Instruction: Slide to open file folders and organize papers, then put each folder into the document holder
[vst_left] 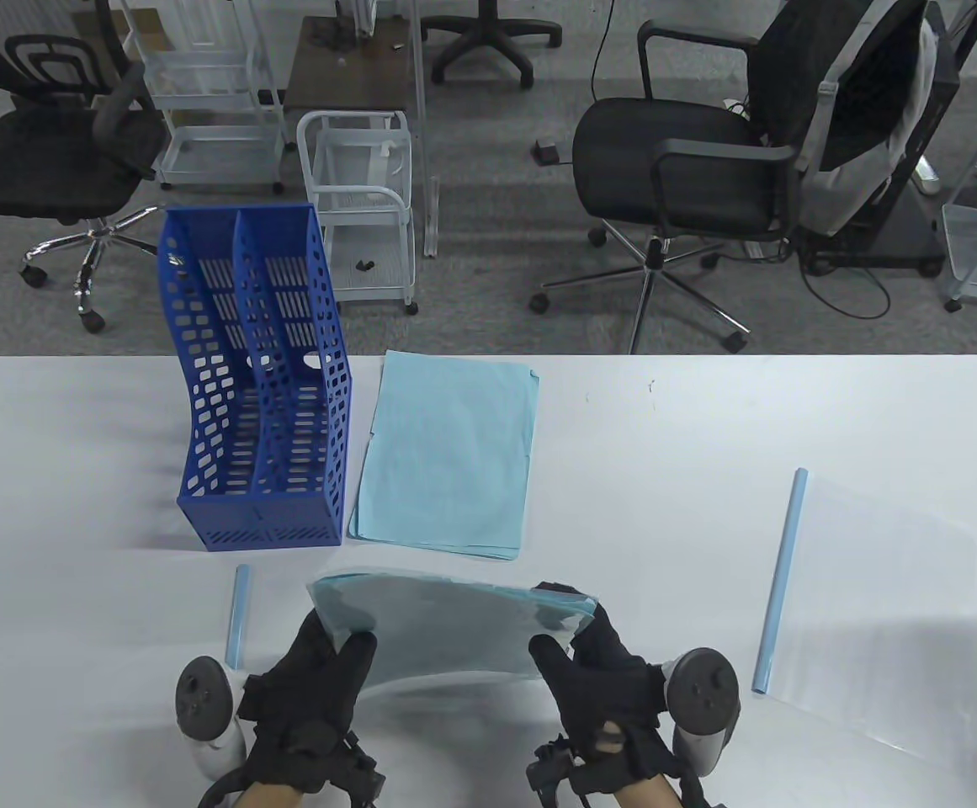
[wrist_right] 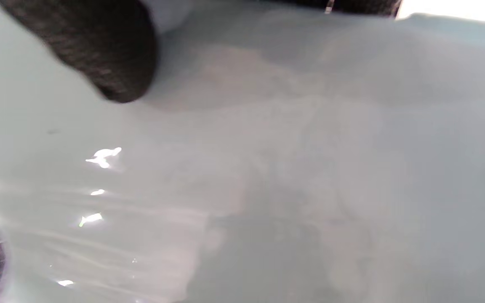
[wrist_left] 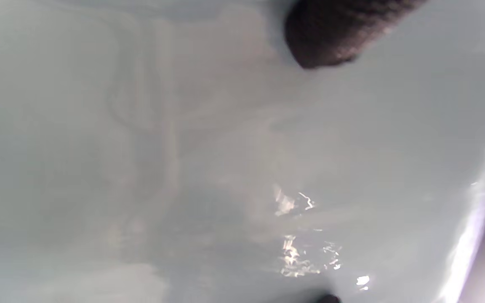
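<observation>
Both hands hold a clear folder [vst_left: 446,627] with light blue papers inside, raised on edge above the table's front. My left hand [vst_left: 332,652] grips its left side, thumb on the near face. My right hand [vst_left: 572,640] grips its right side the same way. The folder's glossy face [wrist_left: 225,168] fills the left wrist view, with a gloved fingertip [wrist_left: 331,33] on it. The same face [wrist_right: 289,168] fills the right wrist view, with a fingertip [wrist_right: 99,54] on it. A blue slide bar [vst_left: 241,614] lies loose left of my left hand. A blue document holder [vst_left: 261,387] stands at the back left.
A stack of light blue papers [vst_left: 446,454] lies right of the holder. A second clear folder [vst_left: 875,589] with its blue slide bar [vst_left: 781,581] on lies flat at the right. Office chairs and white carts stand beyond the table's far edge.
</observation>
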Demonstrator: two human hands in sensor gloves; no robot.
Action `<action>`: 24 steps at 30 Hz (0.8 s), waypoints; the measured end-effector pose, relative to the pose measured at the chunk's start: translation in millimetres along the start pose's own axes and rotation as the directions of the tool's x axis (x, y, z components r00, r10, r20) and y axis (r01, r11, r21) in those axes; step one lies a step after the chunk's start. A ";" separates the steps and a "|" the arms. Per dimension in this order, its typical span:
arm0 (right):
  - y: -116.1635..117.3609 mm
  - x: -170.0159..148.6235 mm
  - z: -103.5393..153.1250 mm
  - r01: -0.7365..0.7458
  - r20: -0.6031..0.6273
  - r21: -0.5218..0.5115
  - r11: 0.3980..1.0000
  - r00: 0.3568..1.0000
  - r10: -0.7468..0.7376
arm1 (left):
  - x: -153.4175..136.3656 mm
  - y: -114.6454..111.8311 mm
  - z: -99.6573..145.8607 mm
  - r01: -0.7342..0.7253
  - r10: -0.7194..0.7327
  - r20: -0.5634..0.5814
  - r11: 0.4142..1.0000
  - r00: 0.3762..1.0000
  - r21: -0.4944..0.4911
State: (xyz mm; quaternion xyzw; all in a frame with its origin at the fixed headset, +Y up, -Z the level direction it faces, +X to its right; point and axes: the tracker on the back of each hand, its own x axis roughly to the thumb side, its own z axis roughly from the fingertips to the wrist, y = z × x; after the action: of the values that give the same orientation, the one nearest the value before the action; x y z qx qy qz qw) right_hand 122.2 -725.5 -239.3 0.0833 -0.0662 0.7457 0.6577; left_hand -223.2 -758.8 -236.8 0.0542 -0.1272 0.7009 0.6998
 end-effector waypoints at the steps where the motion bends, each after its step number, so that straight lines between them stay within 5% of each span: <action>1: 1.2 -3.5 0.6 0.039 -0.009 -0.012 0.999 0.999 -0.039 | 2.3 -3.1 -2.7 -0.053 0.053 0.016 0.998 0.998 -0.033; 4: -1.0 9.3 1.5 0.073 0.055 -0.014 0.997 0.996 -0.072 | 14.1 -4.1 -2.6 -0.038 0.044 0.059 0.995 0.997 -0.092; 6: -4.3 11.7 1.6 0.007 0.075 -0.024 1.000 0.997 -0.005 | 11.5 0.1 -0.2 0.014 -0.014 0.011 0.999 1.000 -0.031; 11: 4.2 -7.1 -0.1 0.077 -0.034 0.012 0.997 0.997 -0.076 | -2.7 -11.7 0.9 -0.072 0.071 -0.024 0.997 0.997 -0.035; 15: 9.4 -1.0 0.9 -0.024 0.008 0.014 1.000 1.000 0.023 | 0.4 -17.4 1.1 -0.030 0.029 -0.002 0.999 1.000 -0.016; 24: 7.1 5.5 1.7 0.028 -0.007 0.013 1.000 1.000 -0.027 | 12.6 -11.7 1.9 0.028 -0.028 0.003 1.000 1.000 0.004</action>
State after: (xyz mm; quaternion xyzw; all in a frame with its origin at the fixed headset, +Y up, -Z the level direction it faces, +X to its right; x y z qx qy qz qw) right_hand 114.6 -721.4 -236.5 0.0857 -0.0579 0.7373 0.6676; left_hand -212.0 -747.2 -230.5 0.0587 -0.1262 0.6911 0.7092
